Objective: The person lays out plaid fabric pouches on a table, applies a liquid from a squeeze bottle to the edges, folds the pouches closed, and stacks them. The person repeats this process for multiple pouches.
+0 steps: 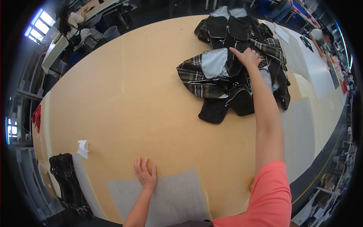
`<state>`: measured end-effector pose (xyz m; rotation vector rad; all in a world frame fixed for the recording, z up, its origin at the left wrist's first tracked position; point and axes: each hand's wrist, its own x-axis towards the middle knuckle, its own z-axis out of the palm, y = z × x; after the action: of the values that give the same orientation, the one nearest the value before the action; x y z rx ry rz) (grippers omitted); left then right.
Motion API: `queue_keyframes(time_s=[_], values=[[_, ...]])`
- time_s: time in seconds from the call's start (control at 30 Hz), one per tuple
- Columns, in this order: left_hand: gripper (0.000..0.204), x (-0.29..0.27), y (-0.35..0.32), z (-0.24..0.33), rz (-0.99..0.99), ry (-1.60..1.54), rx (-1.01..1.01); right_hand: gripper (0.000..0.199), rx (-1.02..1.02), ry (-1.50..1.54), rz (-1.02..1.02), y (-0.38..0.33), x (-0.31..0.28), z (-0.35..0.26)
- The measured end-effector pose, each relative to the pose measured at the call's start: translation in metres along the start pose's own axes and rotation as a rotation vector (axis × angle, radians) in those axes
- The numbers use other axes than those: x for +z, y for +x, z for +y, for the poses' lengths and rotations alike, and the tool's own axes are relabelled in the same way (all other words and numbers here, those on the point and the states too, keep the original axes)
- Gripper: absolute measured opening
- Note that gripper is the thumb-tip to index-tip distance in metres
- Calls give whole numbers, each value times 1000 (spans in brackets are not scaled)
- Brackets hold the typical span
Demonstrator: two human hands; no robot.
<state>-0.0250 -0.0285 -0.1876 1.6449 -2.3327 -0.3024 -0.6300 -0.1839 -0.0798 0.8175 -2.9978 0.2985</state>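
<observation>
Tan table [151, 94] — left hand [145, 174] flat, fingers spread; right hand [247, 56] grasps the garment pile [227, 75].

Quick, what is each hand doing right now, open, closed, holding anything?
Left hand: open, flat on the table, holding nothing.
Right hand: reaching into the pile of plaid and black garments, fingers on the fabric; a closed grip cannot be told.

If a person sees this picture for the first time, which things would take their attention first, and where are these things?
First comes the heap of dark garment pieces, black, plaid and pale grey, at the far right of the wide tan table. The right hand reaches out and rests on top of that heap, while the left hand lies flat on the table near the front edge. A small white paper scrap sits at the left.
</observation>
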Motion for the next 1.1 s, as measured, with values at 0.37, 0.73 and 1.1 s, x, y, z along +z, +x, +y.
queue_keyframes(time_s=[0.37,0.73,1.1], values=[[51,-2,0,0,-7,83,49,46,-37,92,-37,28,48,-41],[51,2,1,-2,-13,86,36,31,-693,310,223,-117,40,-106],[48,4,5,0,32,43,45,62,-1108,587,-31,-275,39,-144]])
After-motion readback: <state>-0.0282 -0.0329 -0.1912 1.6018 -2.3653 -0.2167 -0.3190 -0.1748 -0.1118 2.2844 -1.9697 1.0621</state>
